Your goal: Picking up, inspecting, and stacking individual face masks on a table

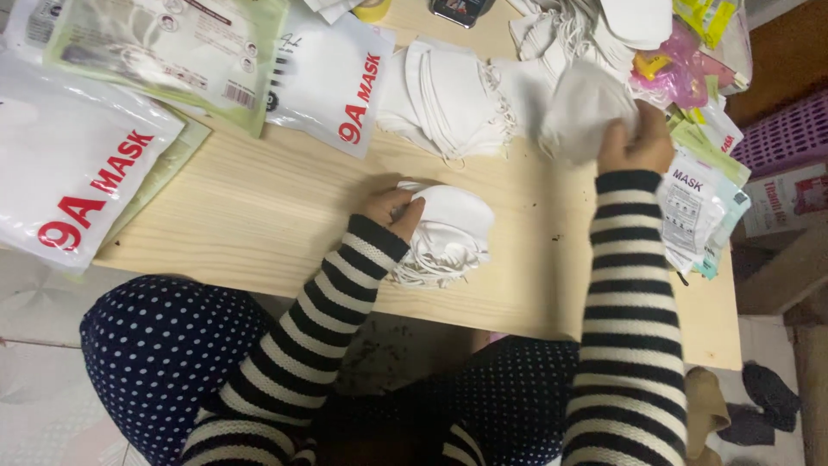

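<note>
A low pale wooden table (259,216) is seen from above; the near edge runs just above the knees, which are covered in dark blue cloth with white dots.

Left hand (388,210): laid on a small stack of white folded masks (448,235) close to the near edge, about midway along it. The thumb and fingers are curled and pressed against the stack's left side; white ear loops spill out beneath, toward the edge. The sleeve is striped black and white.

Right hand (636,142): raised over the right part of the table, nearer the far edge. A single white mask (582,108) is gripped in it, fingers bunched and closed around the mask's right end; individual fingertips cannot be made out because of blur.

Between the two hands, toward the far edge, a larger fanned pile of white masks (448,95) is lying, its loops dangling at the front.

At the far-left corner, glossy white packets with red lettering (82,160) overlap one another and hang past the left edge; a pale green packet (172,43) lies on top of them. Along the right edge, a heap of smaller printed sachets (699,203) is stacked, partly overhanging. A pink plastic bag (681,73) sits at the far-right corner. A purple slatted crate (785,134) stands off the table to the right.
</note>
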